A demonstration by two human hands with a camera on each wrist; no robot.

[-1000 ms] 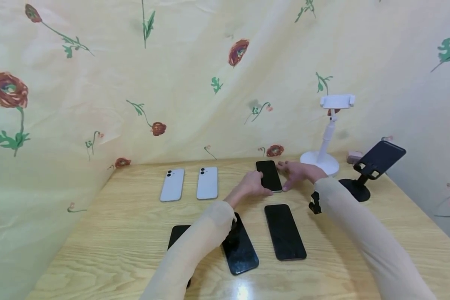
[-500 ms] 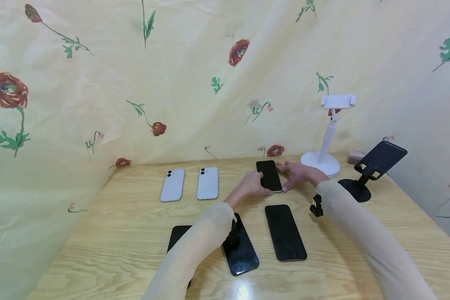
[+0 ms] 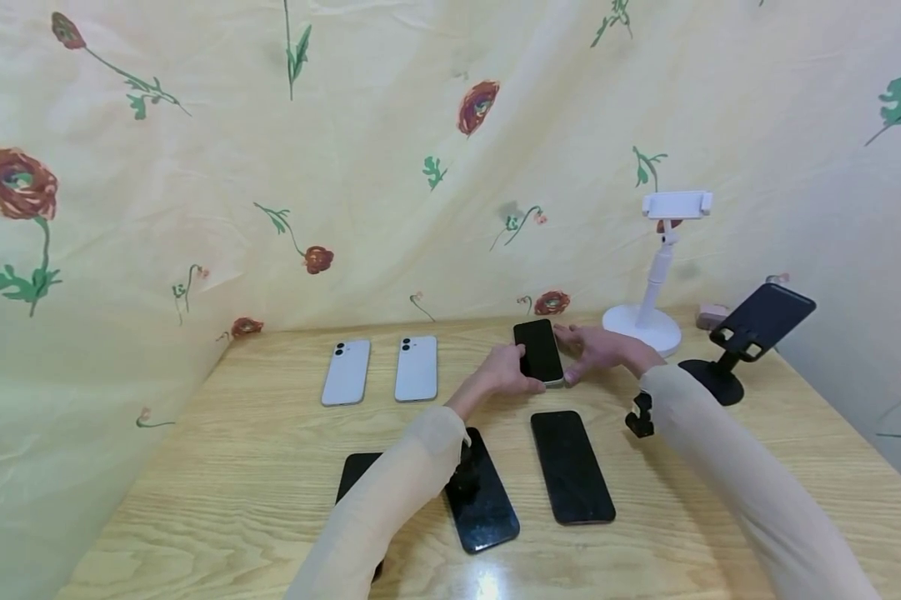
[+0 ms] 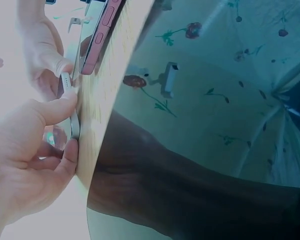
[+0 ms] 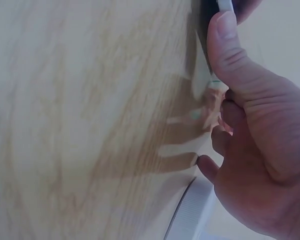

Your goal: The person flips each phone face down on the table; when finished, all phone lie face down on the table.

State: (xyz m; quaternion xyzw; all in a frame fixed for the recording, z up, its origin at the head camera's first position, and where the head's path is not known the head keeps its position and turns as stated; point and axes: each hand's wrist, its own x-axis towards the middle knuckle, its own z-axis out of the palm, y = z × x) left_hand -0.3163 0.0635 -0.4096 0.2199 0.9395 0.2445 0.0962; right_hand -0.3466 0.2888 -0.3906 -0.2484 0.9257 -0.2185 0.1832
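At the back of the table, both hands are at a black-screened smartphone [image 3: 540, 350] with a pale edge. My left hand [image 3: 501, 372] grips its left side and near corner. My right hand [image 3: 598, 348] holds the opposite side, thumb near the front corner. In the left wrist view, the left hand [image 4: 25, 155] has its thumb on the smartphone's edge [image 4: 75, 125] and its fingers below. The right thumb [image 4: 64, 66] meets the same edge. In the right wrist view the right hand [image 5: 270, 130] has curled fingers; most of the smartphone is hidden there. Its near end looks slightly raised.
Two white phones [image 3: 416, 368] lie face down to the left. Nearer are three dark phones, one [image 3: 573, 467] below the hands, another [image 3: 483, 496] partly under the left forearm. A white phone stand [image 3: 648, 287] and a black stand [image 3: 761, 321] stand at right.
The near end of the held smartphone appears to have risen slightly, showing more of its pale edge. Both hands keep nearly the same place; the right forearm has shifted slightly to the right.
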